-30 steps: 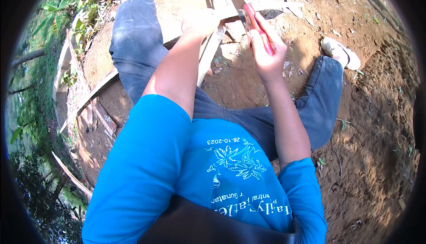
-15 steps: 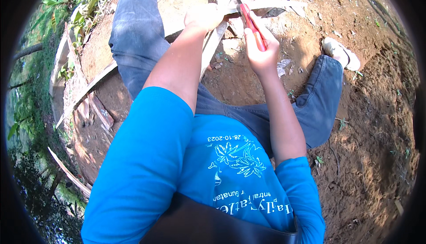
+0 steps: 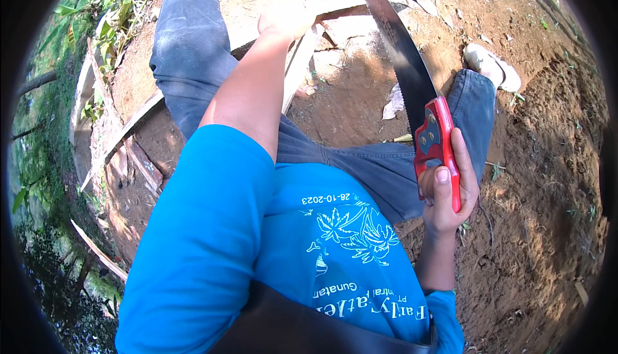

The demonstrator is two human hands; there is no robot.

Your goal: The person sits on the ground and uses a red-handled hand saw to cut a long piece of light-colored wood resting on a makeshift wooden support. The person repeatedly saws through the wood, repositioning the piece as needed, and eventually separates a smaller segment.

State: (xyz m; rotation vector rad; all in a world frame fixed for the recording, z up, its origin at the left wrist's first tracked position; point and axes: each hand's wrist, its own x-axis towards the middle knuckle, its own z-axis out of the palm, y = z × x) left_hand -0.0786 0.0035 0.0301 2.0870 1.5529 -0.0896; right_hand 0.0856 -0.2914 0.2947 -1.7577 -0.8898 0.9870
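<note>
My right hand (image 3: 454, 183) is wrapped around the red handle of a handsaw (image 3: 407, 57). The saw's dark, slightly curved blade points up and away, its toothed edge to the left, apart from the wood. My left hand (image 3: 286, 19), washed out by sunlight, is closed on a pale wooden strip (image 3: 297, 67) that slants between my knees. Its fingertips are hard to make out. Another pale piece of wood (image 3: 357, 7) lies crosswise just beyond that hand.
My legs are spread on either side, a light shoe (image 3: 492, 67) on the right. Brown soil (image 3: 534, 180) stretches to the right. Plank edges and wood scraps (image 3: 143, 164) lie on the left, beside green plants (image 3: 109, 25).
My right hand has drawn the saw back toward me and to the right, off the wood, so most of the blade now shows. My left hand stays in nearly the same place.
</note>
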